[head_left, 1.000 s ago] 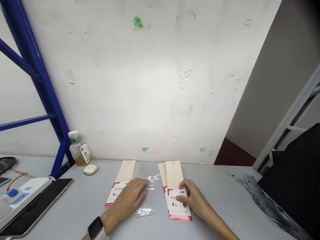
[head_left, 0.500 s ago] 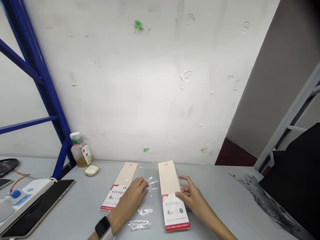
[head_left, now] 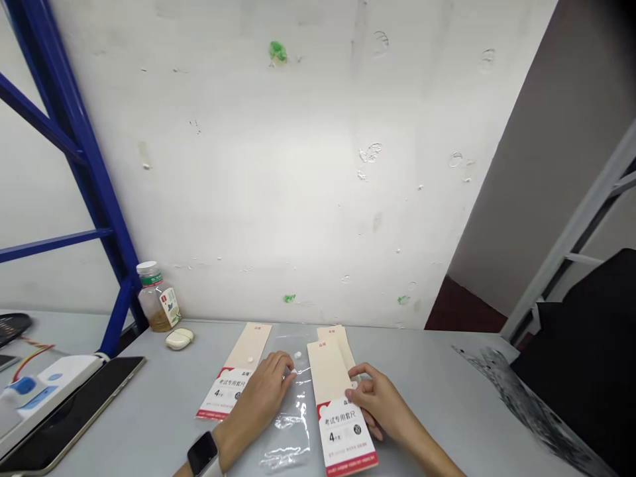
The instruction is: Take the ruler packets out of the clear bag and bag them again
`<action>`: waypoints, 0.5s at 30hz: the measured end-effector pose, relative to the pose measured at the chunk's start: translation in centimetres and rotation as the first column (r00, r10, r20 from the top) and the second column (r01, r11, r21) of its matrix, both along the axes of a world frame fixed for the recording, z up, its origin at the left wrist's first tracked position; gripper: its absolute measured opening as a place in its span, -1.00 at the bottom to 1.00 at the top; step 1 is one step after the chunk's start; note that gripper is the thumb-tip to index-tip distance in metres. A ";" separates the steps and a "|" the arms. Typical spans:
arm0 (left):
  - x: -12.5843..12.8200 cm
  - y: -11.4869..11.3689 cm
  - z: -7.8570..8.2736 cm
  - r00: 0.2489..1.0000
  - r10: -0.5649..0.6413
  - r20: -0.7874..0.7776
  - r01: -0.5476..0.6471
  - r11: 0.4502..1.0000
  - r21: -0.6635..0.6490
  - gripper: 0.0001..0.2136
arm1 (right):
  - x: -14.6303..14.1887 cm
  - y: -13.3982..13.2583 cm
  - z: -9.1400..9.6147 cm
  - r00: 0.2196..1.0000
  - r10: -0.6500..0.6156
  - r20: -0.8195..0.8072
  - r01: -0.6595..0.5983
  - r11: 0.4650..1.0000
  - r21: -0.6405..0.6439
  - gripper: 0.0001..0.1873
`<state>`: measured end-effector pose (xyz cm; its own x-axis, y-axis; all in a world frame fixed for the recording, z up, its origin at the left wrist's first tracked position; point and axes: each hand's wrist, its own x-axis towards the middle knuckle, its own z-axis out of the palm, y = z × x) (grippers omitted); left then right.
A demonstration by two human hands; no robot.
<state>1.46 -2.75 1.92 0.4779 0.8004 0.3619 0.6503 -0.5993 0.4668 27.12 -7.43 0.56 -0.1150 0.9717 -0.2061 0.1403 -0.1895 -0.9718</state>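
"Your hands, in this frame?"

"My left hand (head_left: 257, 397) is at centre, fingers (head_left: 281, 371) curled together, tips on a clear plastic bag (head_left: 288, 430). Whether they pinch it, I cannot tell. My right hand (head_left: 380, 404) has its fingers (head_left: 354, 395) parted around the edge of an exam ruler set card (head_left: 338, 424), one on its face, others tucked beneath."

"And beyond them?"

"A second card (head_left: 336, 344) lies partly under that one; a third card (head_left: 233, 377) sits left of my left hand. Farther left on the grey table (head_left: 422, 391), against the wall (head_left: 278, 185), stand a small bottle (head_left: 159, 306) and a cream earbud case (head_left: 179, 339) — my watch (head_left: 203, 454) is on my left wrist."
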 end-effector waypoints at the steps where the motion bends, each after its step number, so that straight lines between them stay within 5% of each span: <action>1: 0.0 0.0 0.0 1.000 -0.003 0.006 0.003 1.000 -0.004 -0.83 | 0.0 0.0 0.0 1.000 -0.012 -0.001 0.012 1.000 0.001 -0.67; 9: 0.5 -0.6 0.0 0.997 -0.074 -0.027 0.075 0.997 0.013 -0.84 | -1.1 0.2 0.8 0.997 -0.025 -0.070 0.022 0.999 -0.041 -0.53; 15: 0.9 -0.6 -0.4 0.988 -0.079 -0.130 0.081 0.997 0.008 -0.87 | -1.7 0.2 -0.6 0.990 0.017 -0.142 -0.016 1.000 0.008 -0.51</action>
<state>2.36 -3.33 1.51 0.5836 0.7535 0.3028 0.6548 -0.6572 0.3733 25.43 -7.18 -0.03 -0.1585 0.9709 -0.1794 0.0035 -0.1812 -0.9834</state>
